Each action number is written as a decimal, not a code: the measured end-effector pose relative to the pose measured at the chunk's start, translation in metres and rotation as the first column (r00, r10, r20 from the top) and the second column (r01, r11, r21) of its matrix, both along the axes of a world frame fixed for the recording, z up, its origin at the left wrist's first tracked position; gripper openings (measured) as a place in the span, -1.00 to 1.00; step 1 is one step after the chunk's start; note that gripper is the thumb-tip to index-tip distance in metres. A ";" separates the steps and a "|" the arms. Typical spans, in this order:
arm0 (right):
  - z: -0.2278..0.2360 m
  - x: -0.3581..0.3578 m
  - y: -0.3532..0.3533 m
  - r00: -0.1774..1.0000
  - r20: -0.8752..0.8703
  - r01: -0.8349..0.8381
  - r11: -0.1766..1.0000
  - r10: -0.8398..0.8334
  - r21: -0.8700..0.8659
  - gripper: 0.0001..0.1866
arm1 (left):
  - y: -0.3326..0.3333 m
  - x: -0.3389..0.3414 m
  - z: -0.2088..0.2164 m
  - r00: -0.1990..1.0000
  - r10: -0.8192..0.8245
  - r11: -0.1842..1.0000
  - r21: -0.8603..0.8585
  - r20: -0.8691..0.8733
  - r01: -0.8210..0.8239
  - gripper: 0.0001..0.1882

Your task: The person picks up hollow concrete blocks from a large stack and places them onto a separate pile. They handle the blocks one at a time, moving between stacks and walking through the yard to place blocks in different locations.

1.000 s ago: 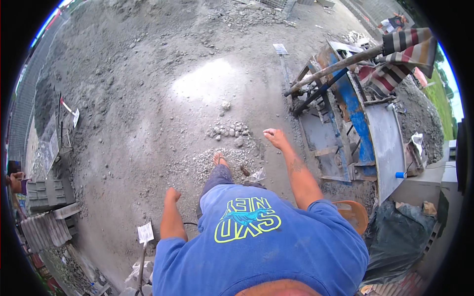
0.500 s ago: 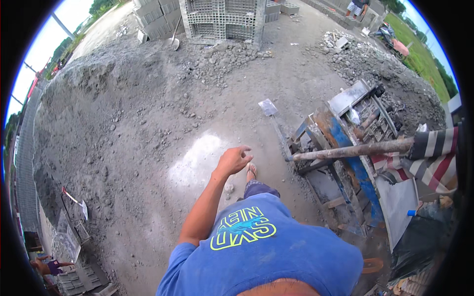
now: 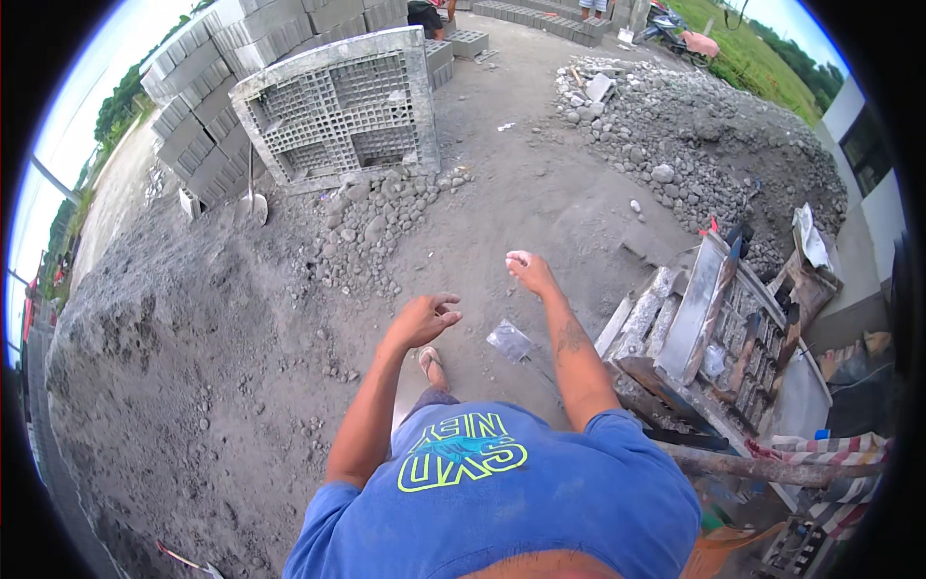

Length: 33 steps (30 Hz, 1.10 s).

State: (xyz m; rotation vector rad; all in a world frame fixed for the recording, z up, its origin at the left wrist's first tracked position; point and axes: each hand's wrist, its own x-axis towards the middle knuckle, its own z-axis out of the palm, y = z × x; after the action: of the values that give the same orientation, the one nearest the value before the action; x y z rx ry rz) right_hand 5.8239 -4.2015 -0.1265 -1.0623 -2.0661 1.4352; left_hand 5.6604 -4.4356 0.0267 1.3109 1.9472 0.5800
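Observation:
My left hand [image 3: 424,320] hangs in front of me over the grey ground, empty, its fingers loosely bent and apart. Ahead and to its right, my right hand [image 3: 531,272] is held out with the fingers curled in; pale dust whitens its fingertips, and nothing shows in it. Neither hand touches anything. Below the right hand is the flat blade of a shovel [image 3: 508,340], its handle running toward the lower right, partly behind my forearm. My sandalled foot [image 3: 432,368] is on the dusty ground below the left hand.
A block-making machine [image 3: 694,338] of worn metal stands at the right, a long bar [image 3: 772,466] nearer me. Ahead are a grid-like frame [image 3: 338,111], stacked concrete blocks [image 3: 193,96], another shovel [image 3: 253,207] and stones [image 3: 376,217]. Gravel [image 3: 694,135] is piled at far right.
I have moved forward; the frame and blocks appear closer. My right hand has come into view. The white powder patch is now almost wholly hidden behind my left arm and body.

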 end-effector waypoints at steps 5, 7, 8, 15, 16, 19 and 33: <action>-0.091 0.017 0.051 0.926 0.013 0.359 0.869 -0.377 -0.341 -0.68 | 0.152 -0.085 0.025 0.977 -0.211 0.965 0.156 -0.032 0.213 -0.60; -0.143 0.058 0.017 0.889 0.245 0.453 0.822 -0.386 -0.345 -0.75 | 0.189 -0.109 0.032 0.959 -0.284 0.939 0.197 -0.023 0.283 -0.61; -0.179 0.094 -0.001 0.839 0.410 0.515 0.764 -0.357 -0.389 -0.80 | 0.211 -0.118 0.038 0.948 -0.317 0.928 0.200 -0.017 0.314 -0.61; -0.199 0.144 -0.039 0.665 0.730 0.209 0.899 0.158 -0.385 -0.85 | 0.371 -0.208 0.025 0.922 -0.363 0.913 0.248 0.133 0.324 -0.64; -0.198 0.136 -0.015 0.673 0.730 0.286 0.869 0.119 -0.404 -0.86 | 0.397 -0.220 0.021 0.925 -0.359 0.913 0.253 0.124 0.320 -0.64; -0.198 0.106 0.087 0.616 0.760 -0.211 0.973 0.207 -0.094 -0.86 | 0.488 -0.249 0.010 0.922 -0.379 0.902 0.254 0.077 0.349 -0.64; -0.038 -0.261 0.685 0.935 0.046 0.343 0.858 -0.353 -0.382 -0.67 | 0.870 -0.365 0.017 0.950 -0.287 0.886 0.411 0.121 0.216 -0.67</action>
State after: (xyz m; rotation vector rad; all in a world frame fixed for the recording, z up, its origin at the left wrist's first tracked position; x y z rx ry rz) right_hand 5.5628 -3.5170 -0.1643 -1.4737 -1.4957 1.6804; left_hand 5.2955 -3.5656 0.0435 1.6661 1.5265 0.9577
